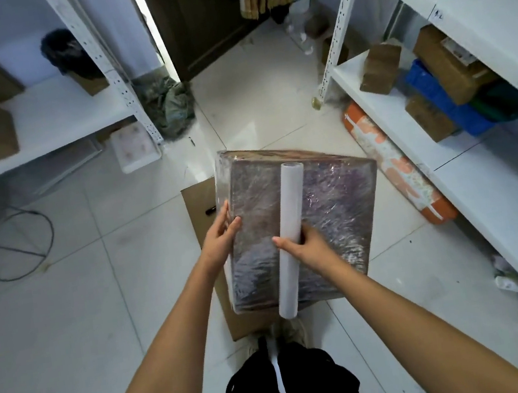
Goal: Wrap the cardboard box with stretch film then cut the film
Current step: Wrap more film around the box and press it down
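Note:
A cardboard box (329, 206) covered in shiny stretch film is held up in front of me at centre frame. A long white stretch film roll (289, 222) lies lengthwise across its top face. My left hand (220, 238) grips the box's left edge, thumb on top and fingers along the side. My right hand (304, 245) holds the lower part of the roll, fingers curled round it against the box.
A flat cardboard sheet (199, 204) with a dark pen-like object (210, 210) lies on the tiled floor under the box. White metal shelves with small boxes stand left (51, 122) and right (442, 137). An orange bag (396, 163) lies beside the right shelf. Cables (18, 243) lie at left.

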{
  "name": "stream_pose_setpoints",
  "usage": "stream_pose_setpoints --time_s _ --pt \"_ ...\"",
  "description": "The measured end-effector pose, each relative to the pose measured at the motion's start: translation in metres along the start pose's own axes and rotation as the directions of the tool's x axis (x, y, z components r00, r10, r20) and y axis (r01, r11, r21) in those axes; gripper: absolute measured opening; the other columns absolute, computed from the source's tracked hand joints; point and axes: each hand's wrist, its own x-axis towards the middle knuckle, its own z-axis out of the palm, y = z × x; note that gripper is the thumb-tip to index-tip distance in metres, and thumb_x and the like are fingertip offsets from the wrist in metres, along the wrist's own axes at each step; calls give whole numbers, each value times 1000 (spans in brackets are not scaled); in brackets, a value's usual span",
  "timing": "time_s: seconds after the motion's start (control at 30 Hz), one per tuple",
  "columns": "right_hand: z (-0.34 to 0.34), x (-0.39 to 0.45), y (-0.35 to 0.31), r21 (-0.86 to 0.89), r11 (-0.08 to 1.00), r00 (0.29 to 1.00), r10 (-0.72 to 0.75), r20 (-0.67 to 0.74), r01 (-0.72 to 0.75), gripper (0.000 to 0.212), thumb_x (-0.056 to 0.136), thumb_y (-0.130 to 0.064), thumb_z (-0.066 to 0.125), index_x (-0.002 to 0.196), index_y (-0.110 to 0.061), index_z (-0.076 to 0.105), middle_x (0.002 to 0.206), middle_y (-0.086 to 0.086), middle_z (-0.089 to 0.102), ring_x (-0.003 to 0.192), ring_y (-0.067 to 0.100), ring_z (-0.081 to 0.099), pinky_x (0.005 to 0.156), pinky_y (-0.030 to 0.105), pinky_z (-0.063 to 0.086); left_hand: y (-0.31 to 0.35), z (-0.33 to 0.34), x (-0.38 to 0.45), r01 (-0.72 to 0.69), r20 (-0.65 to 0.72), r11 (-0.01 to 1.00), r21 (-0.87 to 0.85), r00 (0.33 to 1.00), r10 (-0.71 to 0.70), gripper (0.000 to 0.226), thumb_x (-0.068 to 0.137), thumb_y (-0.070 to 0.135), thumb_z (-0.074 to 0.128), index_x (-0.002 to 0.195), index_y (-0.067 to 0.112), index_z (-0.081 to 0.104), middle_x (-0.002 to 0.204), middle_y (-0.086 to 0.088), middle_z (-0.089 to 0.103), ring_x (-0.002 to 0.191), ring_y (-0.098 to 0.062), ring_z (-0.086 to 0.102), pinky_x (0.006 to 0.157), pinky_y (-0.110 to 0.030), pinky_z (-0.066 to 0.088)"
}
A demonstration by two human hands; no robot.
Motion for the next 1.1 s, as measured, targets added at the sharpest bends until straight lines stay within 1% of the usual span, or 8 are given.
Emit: stream_pose_setpoints --time_s 0.13,0.27,0.43,0.57,0.77,0.9,1.0,1.1 --pt "9 8 1 -31 999 1000 17 -19 -18 35 79 -28 74 106 -17 53 104 1 61 98 18 60 84 32 51 -3 -17 7 -2 -37 1000 15 999 2 65 91 26 59 148 27 27 148 2 36 133 -19 39 101 -42 45" --pt "26 8 1 -57 998 1000 17 -13 -18 38 78 -28 75 108 -18 54 102 -2 61 97 17 61 79 28 49 2 -17 14 -49 -108 998 -27 993 46 77 87 25 66 149 28 22 139 5 41 118 -12 48 71 -12 53" --pt "48 9 1 -52 998 997 41 62 -38 47 78 -27 76 116 -19 48 107 -2 59 101 15 59 84 26 49 -13 -33 13 -76 -199 990 -114 979 52 71 86 13 66 146 23 30 137 -9 49 120 -18 52 75 -15 53" --pt "58 3 2 -57 998 993 30 112 -23 34 83 -22 70 112 -14 55 101 -4 61 95 12 59 74 15 49 -23 -49 15 -78 -204 987 -140 978 48 68 87 14 65 146 24 31 138 -7 48 122 -19 51 82 -22 54" --pt "68 6 5 -128 991 999 39 -18 -41 43 75 -26 77 103 -8 51 103 13 62 95 25 62 84 42 53 -28 -58 18 -78 -215 979 -189 976 37 67 88 13 64 145 24 32 140 -10 46 123 -24 50 74 -16 54" --pt "57 10 5 -169 984 992 32 -122 -53 49 71 -32 81 104 -12 50 102 5 62 93 21 62 83 42 53 -32 -63 14 -66 -216 978 -197 976 22 67 88 15 64 144 27 31 142 -10 43 122 -29 51 82 -28 52" --pt "54 11 8 -227 972 983 23 -180 -65 55 65 -40 82 104 -25 47 101 -3 61 96 20 61 84 42 53 -32 -62 10 -68 -217 977 -200 976 24 67 88 14 64 144 27 31 141 -9 43 122 -29 51 80 -26 51" --pt "57 11 10 -280 951 971 64 -232 -129 50 63 -49 81 97 -25 53 96 -3 63 94 21 62 83 43 54 -30 -65 10 -67 -202 977 -201 979 25 67 87 13 64 144 26 30 141 -8 42 123 -28 49 81 -26 50"
